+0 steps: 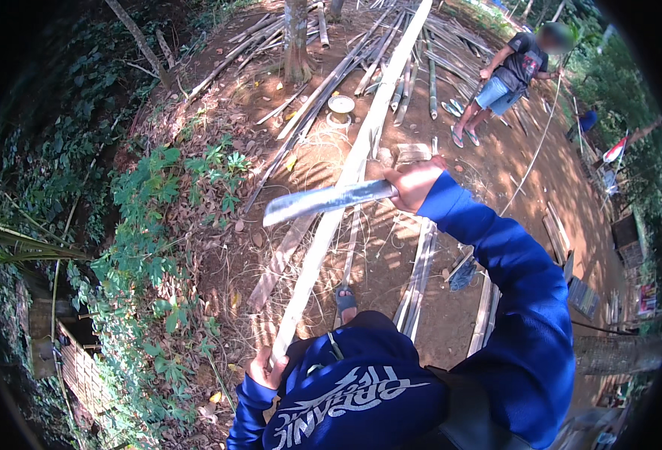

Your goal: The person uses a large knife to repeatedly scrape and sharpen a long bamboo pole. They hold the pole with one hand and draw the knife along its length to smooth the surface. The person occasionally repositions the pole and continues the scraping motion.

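My right hand [416, 182] is closed round the handle of a machete, its fingers hiding most of the grip. The broad metal blade of the machete [323, 202] points left and crosses above a long pale bamboo strip [357, 157]. Down at the lower left, my left hand [266, 369] grips the near end of that strip beside my leg. From there the strip runs far away up the ground toward the top of the view. Whether the blade touches the strip, I cannot tell.
Bamboo poles [432, 75] lie heaped at the back, near a tree trunk [296, 45]. A pale round spool-like object [341, 106] stands left of the strip. Another person [507, 75] stands at the far right. Split strips [419, 274] lie near my foot; green plants [147, 217] border the left.
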### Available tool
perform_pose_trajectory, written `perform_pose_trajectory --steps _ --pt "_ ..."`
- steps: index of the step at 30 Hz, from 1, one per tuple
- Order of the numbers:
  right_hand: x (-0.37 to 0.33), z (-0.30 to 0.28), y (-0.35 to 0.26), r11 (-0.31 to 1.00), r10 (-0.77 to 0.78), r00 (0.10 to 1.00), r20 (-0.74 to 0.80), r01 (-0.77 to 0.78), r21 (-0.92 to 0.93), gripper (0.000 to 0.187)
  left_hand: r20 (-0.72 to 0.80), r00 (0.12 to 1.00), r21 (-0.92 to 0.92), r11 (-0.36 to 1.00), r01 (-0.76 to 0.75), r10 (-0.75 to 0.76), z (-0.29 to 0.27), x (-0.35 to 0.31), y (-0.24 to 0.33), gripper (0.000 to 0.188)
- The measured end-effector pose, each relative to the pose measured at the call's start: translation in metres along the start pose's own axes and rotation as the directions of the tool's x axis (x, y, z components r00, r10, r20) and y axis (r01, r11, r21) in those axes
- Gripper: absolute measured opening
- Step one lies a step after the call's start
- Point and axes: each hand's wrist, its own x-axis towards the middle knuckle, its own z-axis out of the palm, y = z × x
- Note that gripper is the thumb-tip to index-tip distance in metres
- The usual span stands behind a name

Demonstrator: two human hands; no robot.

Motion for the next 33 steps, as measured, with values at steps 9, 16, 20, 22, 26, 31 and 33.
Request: perform_pose_trajectory --steps 9,16,20,22,26,31,33 --pt "-0.018 0.046 0.110 0.878 0.478 0.868 -0.134 -0.476 0.050 0.032 0.141 0.986 0.070 0.992 -0.101 0.091 0.001 0.003 -0.008 0.030" --pt "-0.028 0.061 0.158 0.749 0.662 0.748 -0.051 -0.663 -0.014 0.036 0.146 0.988 0.100 0.993 -0.070 0.054 -0.029 -0.021 -0.023 0.027" --pt "-0.030 0.054 0.199 0.586 0.810 0.554 -0.193 -0.780 0.219 0.035 0.114 0.993 0.229 0.971 -0.067 0.042 -0.020 -0.008 0.024 0.026" --pt "-0.044 0.065 0.153 0.723 0.691 0.663 -0.289 -0.638 0.265 0.031 0.125 0.992 0.258 0.964 -0.064 0.032 -0.010 0.014 0.044 0.025" --pt "-0.054 0.071 0.011 0.844 0.501 0.852 -0.149 -0.444 0.302 0.023 0.106 0.927 0.298 0.878 -0.374 0.359 0.013 0.060 0.085 0.021" --pt "-0.064 0.062 -0.090 0.908 0.268 0.941 -0.205 -0.176 0.379 0.022 0.076 0.964 0.265 0.927 -0.265 0.254 0.030 0.079 0.095 0.019" --pt "-0.066 0.055 -0.099 0.921 0.233 0.968 -0.094 -0.188 0.342 0.020 0.120 0.974 0.249 0.944 -0.216 0.191 0.029 0.078 0.106 0.018"
